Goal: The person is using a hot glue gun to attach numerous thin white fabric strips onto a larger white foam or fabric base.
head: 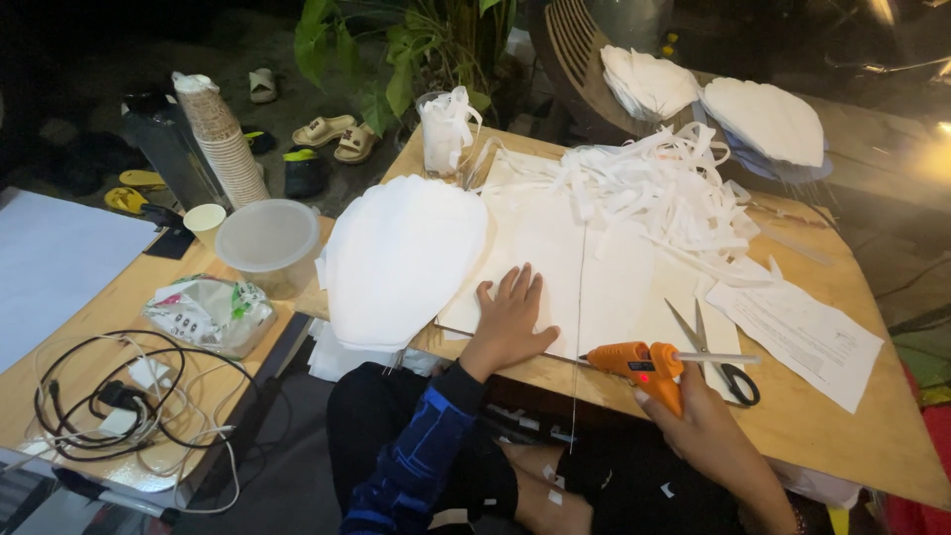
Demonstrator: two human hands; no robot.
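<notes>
the scene is dim, lit mostly over the wooden table, with a warm glow at the far right edge. up and left of the hands, a second wooden surface sits lower, and beyond it the dark floor holds scattered sandals. straight ahead, past the table's far edge, a leafy green plant stands beside a slatted wooden chair back.
</notes>
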